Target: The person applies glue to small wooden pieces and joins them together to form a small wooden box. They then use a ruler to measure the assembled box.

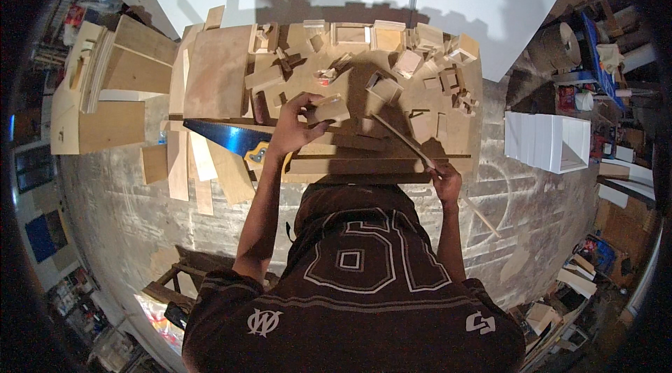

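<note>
My left hand (297, 124) is closed around a small flat wooden piece (332, 111), raised above the workbench. Lower and to the right, my right hand (445, 182) grips a long thin wooden strip (404, 140), which slants from over the bench down past my hand toward the floor. A handsaw (225, 136) with a blue blade and yellow handle lies left of my left forearm, its handle partly behind that arm. Beyond the strip's far end sits a small open wooden box (384, 87). The fingertips under the held piece are partly hidden.
Small wooden boxes and offcuts (408, 63) crowd the far side of the bench (318, 170). A broad board (218, 68) lies at its left. Loose boards (178, 173) stick out over the left edge. A white drawer unit (546, 140) stands on the right.
</note>
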`<state>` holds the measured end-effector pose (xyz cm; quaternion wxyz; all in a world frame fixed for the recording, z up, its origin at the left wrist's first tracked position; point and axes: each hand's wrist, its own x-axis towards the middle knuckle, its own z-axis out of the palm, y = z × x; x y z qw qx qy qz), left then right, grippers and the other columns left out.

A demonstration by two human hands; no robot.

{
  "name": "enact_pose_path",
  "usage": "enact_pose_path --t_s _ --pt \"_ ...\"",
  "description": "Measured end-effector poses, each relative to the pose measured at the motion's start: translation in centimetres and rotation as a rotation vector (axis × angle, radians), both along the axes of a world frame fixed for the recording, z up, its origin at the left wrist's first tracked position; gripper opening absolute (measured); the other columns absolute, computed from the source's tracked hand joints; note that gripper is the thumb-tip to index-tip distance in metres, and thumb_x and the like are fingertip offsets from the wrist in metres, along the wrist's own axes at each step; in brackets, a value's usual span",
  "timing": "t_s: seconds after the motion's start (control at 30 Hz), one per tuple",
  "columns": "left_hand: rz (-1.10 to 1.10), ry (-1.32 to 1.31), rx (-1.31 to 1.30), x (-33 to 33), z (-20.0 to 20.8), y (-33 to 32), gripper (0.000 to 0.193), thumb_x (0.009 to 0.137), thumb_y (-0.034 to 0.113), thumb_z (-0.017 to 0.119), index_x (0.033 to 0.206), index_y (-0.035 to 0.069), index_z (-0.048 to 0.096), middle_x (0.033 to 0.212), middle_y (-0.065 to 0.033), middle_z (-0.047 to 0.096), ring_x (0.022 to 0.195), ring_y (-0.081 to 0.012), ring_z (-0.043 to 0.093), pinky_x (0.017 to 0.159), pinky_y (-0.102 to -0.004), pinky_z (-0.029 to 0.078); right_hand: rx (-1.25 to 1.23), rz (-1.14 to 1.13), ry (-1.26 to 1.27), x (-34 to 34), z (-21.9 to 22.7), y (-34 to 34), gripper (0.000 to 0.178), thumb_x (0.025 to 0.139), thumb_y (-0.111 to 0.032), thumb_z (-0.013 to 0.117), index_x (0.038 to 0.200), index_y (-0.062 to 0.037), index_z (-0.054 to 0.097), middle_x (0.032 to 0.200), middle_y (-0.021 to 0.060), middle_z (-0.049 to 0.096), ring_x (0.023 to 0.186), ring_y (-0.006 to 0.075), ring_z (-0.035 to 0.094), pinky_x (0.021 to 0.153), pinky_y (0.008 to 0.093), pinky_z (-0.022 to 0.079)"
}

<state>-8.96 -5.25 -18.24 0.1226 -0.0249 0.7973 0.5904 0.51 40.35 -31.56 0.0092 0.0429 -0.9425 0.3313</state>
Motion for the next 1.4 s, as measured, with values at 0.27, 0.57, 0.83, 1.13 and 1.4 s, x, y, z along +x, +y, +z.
enact_pose_path --t_s 0.27,0.57,0.83,1.13,1.4 --pt "0.110 0.308 -0.536 -1.1 -11.1 1.5 0.059 0.065 0.024 0.080 0.117 0.004 0.062 0.108 -0.0182 0.061 0.103 -0.0363 0.058 0.088 -0.0461 0.049 -0.087 0.038 -0.044 1.0 1.8 -2.2 0.027 0.083 -0.011 0.077 0.109 -0.0098 0.075 0.082 0.0133 0.068 0.063 0.0224 0.064 0.059 0.0331 0.052" --pt "0.139 0.320 -0.668 -1.5 -18.3 3.0 0.067 0.069 0.033 0.080 0.124 0.005 0.054 0.113 -0.0172 0.059 0.112 -0.0371 0.052 0.095 -0.0516 0.043 -0.089 0.025 -0.075 2.6 2.2 -5.8 0.016 0.086 -0.010 0.074 0.100 -0.0032 0.075 0.077 0.0143 0.069 0.061 0.0238 0.065 0.058 0.0345 0.051" --pt "0.188 0.189 -0.487 0.1 -15.4 0.9 0.074 0.067 0.020 0.086 0.128 0.002 0.049 0.112 -0.0186 0.061 0.107 -0.0398 0.057 0.092 -0.0476 0.048 -0.113 0.022 -0.112 3.3 2.3 -8.1 0.018 0.086 -0.010 0.073 0.102 -0.0029 0.075 0.077 0.0141 0.068 0.063 0.0221 0.065 0.057 0.0329 0.050" --pt "0.162 0.090 -0.425 3.0 -15.2 -1.6 0.063 0.072 0.019 0.083 0.124 0.000 0.055 0.092 -0.0222 0.067 0.087 -0.0405 0.066 0.076 -0.0472 0.053 0.002 0.116 -0.110 3.1 0.6 -12.3 0.019 0.088 -0.016 0.071 0.103 -0.0071 0.076 0.081 0.0155 0.071 0.063 0.0250 0.067 0.061 0.0363 0.054" --pt "0.125 0.147 -0.377 3.7 -16.9 -2.4 0.054 0.075 0.025 0.080 0.119 0.001 0.059 0.095 -0.0209 0.068 0.089 -0.0419 0.065 0.078 -0.0479 0.053 -0.029 0.020 -0.169 3.6 0.2 -13.9 0.022 0.088 -0.020 0.072 0.107 -0.0078 0.076 0.081 0.0155 0.070 0.064 0.0240 0.068 0.061 0.0345 0.054"
